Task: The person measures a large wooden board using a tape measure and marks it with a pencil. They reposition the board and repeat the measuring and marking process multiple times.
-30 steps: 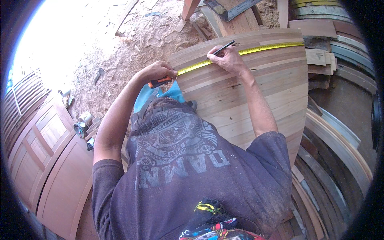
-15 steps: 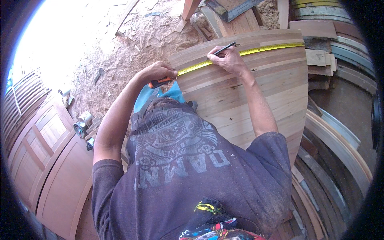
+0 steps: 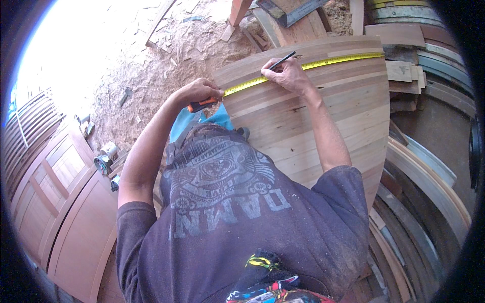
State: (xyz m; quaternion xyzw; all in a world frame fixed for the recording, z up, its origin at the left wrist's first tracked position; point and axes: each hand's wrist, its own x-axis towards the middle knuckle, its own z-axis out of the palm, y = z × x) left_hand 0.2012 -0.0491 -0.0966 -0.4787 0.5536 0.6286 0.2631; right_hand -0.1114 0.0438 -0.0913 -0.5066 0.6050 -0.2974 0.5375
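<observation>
A yellow tape measure [image 3: 338, 60] is drawn out across a wide panel of light and brown wood strips [image 3: 323, 121], reaching its right edge. My left hand [image 3: 201, 92] is closed around the orange and black tape case [image 3: 202, 104] at the panel's left edge. In my right hand [image 3: 289, 76] a dark pencil [image 3: 282, 60] is pinched, its upper end pointing up and right. That hand rests over the blade near the middle of the panel; the pencil's lower tip is hidden by the fingers.
Framed wooden door panels [image 3: 65, 166] stand at the left, near a metal can [image 3: 108, 149]. Wood scraps and sawdust cover the ground [image 3: 172, 55] at the far left. A metal square [image 3: 298, 14] lies on boards beyond the panel. Stacked planks [image 3: 434, 182] line the right side.
Almost nothing differs. The pencil's upper end has tipped slightly up and left, while both hands stay in place on the tape.
</observation>
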